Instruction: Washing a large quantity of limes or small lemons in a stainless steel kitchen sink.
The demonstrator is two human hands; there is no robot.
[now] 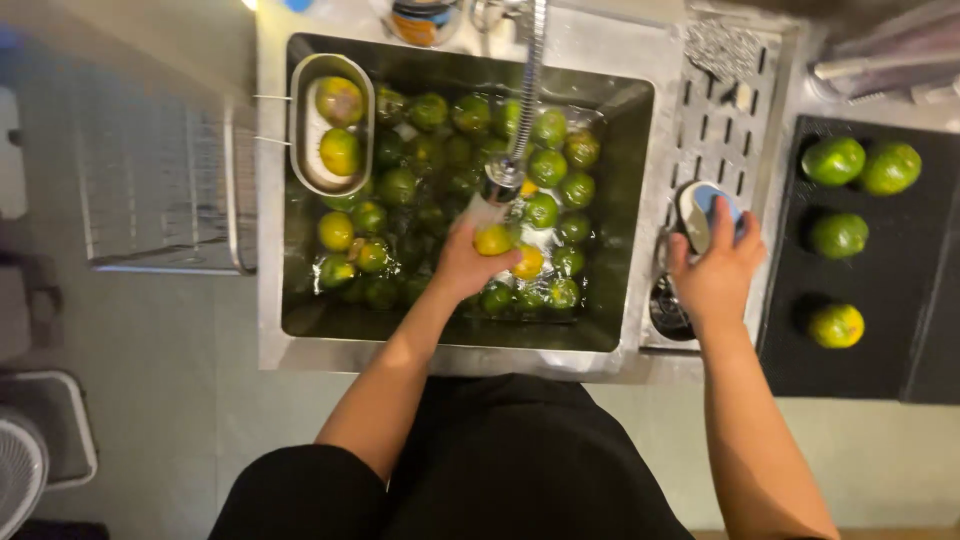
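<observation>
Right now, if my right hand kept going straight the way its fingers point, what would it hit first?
The right hand already touches the round blue-and-white object on the slotted metal drainer. Past that, it would probably slide along the drainer; depth is unclear.

A steel sink (pixel 300 330) crowded with green and yellow citrus fruits (pixel 455 160) floating in water leaves little open surface. The faucet hose (pixel 527 90) drops down the middle, blocking passage at 12 o'clock above the left hand (pixel 470 262). A metal strainer basket (pixel 305 150) hangs at 10 o'clock. At 3 o'clock the slotted drain board (pixel 715 130) lies mostly bare beyond the right hand (pixel 715 275). Four fruits (pixel 838 235) dot the dark tray (pixel 890 350), with gaps between.
</observation>
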